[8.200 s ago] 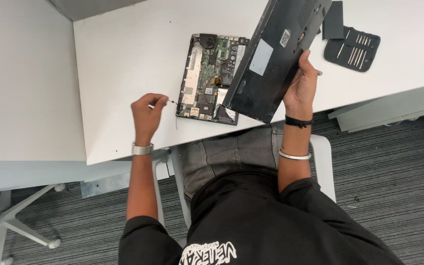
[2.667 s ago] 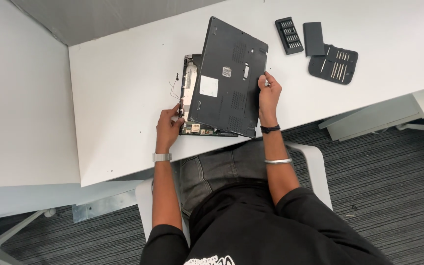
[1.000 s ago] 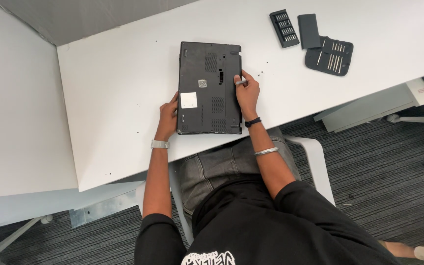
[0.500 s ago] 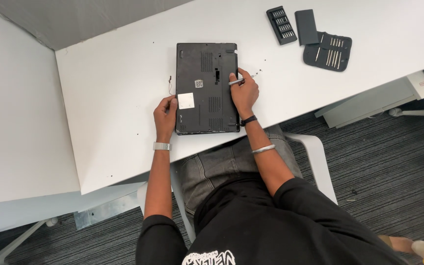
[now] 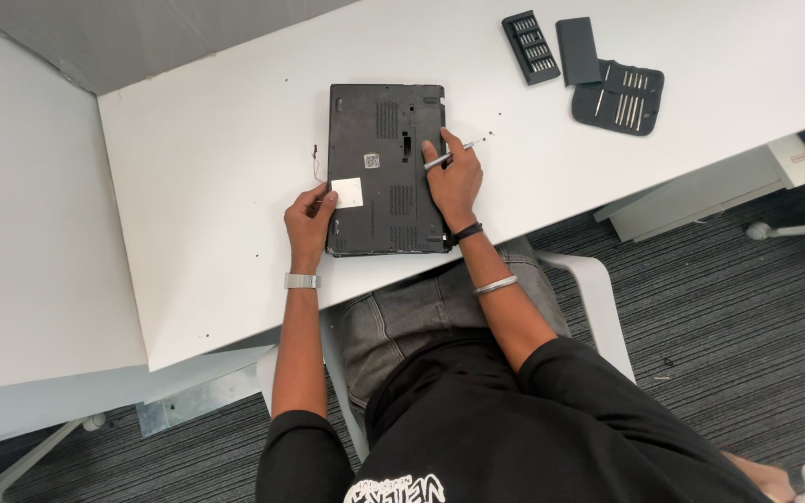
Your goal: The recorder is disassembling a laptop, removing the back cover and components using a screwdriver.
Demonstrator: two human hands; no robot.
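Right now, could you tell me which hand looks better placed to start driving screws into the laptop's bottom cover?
Probably the right hand: it already holds the screwdriver over the laptop's bottom cover, with loose screws just beside it. The left hand only steadies the cover's left edge.

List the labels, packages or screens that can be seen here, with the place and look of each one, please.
White label: square, on the laptop's black underside, at its left edge by the left hand.
Small grey label: squarish, near the underside's middle.
No screens or packages show.
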